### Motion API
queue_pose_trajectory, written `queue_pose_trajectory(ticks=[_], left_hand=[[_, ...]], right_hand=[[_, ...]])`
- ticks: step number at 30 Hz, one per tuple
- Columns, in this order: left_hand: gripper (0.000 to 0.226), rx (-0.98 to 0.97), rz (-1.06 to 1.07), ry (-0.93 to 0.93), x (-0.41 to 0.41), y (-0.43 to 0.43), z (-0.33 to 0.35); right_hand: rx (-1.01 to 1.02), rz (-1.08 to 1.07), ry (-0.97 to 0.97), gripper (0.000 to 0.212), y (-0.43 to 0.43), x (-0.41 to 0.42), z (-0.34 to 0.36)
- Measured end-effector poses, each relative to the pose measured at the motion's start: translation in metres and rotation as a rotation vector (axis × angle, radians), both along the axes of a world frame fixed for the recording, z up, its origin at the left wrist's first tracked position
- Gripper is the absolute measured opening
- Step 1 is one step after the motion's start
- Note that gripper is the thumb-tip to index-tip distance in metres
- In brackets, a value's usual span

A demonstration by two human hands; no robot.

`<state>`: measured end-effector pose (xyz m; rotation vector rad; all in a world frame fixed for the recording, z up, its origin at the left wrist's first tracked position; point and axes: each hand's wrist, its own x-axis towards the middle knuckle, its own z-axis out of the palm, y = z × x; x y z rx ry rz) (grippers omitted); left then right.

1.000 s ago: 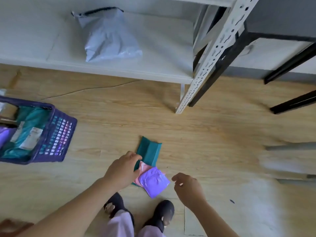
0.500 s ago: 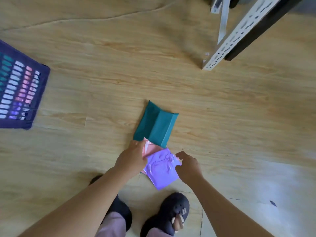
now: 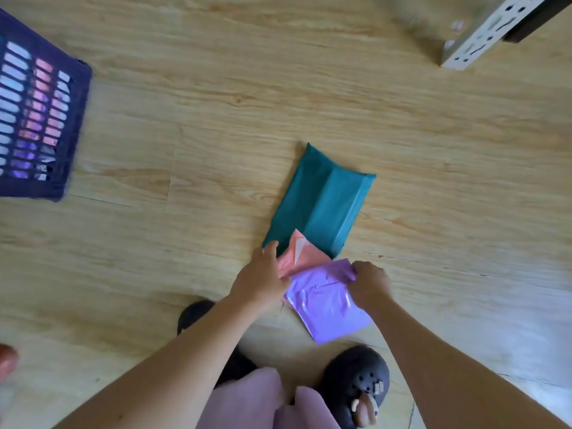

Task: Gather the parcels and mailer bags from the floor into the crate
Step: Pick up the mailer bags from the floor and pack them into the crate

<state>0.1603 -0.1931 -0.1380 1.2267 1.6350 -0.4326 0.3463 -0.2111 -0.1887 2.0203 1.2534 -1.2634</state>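
Bent over the floor (image 3: 216, 88), I have my left hand (image 3: 263, 280) curled on the pink mailer bag (image 3: 301, 258) and my right hand (image 3: 370, 284) pinching the purple mailer bag (image 3: 325, 308), with the teal mailer bag (image 3: 325, 202) lying lengthwise just beyond both hands and the crate (image 3: 40, 119) well off to the left, nearer my left hand.

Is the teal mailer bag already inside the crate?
No, the teal mailer bag lies on the floor, apart from the purple crate.

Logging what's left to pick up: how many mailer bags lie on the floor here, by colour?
teal plastic mailer bag: 1
pink plastic mailer bag: 1
purple plastic mailer bag: 1
Total: 3
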Motion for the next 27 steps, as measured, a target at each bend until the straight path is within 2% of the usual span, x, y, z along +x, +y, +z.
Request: queue_pose_trajectory(ticks=[2, 5, 7, 10, 14, 17, 19, 21, 23, 24, 27], left_hand=[[0.068, -0.011, 0.052, 0.0, -0.006, -0.004, 0.007], [0.063, -0.025, 0.227, -0.025, -0.012, -0.009, 0.025], [0.06, -0.015, 0.376, -0.021, -0.012, -0.007, 0.048], [0.066, -0.053, 0.647, -0.022, -0.013, 0.005, 0.091], [0.077, -0.167, 1.071, -0.13, -0.019, 0.033, 0.156], [0.075, -0.218, 1.346, -0.228, -0.029, 0.054, 0.216], [0.061, -0.269, 1.489, -0.314, -0.038, 0.064, 0.245], [0.038, -0.297, 1.538, -0.398, -0.051, 0.07, 0.299], [0.012, -0.26, 1.458, -0.433, -0.062, 0.072, 0.343], [0.007, -0.234, 1.424, -0.43, -0.065, 0.074, 0.359], [0.039, -0.08, 1.334, -0.462, -0.079, 0.08, 0.413]], right_hand=[[0.01, 0.006, 0.0, 0.026, -0.003, -0.006, 0.012], [0.053, 0.055, 0.022, 0.012, -0.005, -0.014, 0.047], [0.091, 0.09, 0.001, 0.019, -0.002, -0.018, 0.077], [0.171, 0.102, -0.022, 0.025, 0.007, -0.024, 0.128], [0.33, 0.167, 0.014, 0.024, 0.027, -0.038, 0.2], [0.447, 0.222, 0.073, 0.024, 0.045, -0.046, 0.258], [0.531, 0.211, 0.117, 0.024, 0.055, -0.052, 0.291], [0.62, 0.219, 0.151, 0.022, 0.065, -0.061, 0.345], [0.697, 0.277, 0.18, 0.022, 0.067, -0.07, 0.39], [0.701, 0.302, 0.197, 0.024, 0.068, -0.073, 0.406], [0.709, 0.344, 0.212, 0.022, 0.076, -0.081, 0.463]])
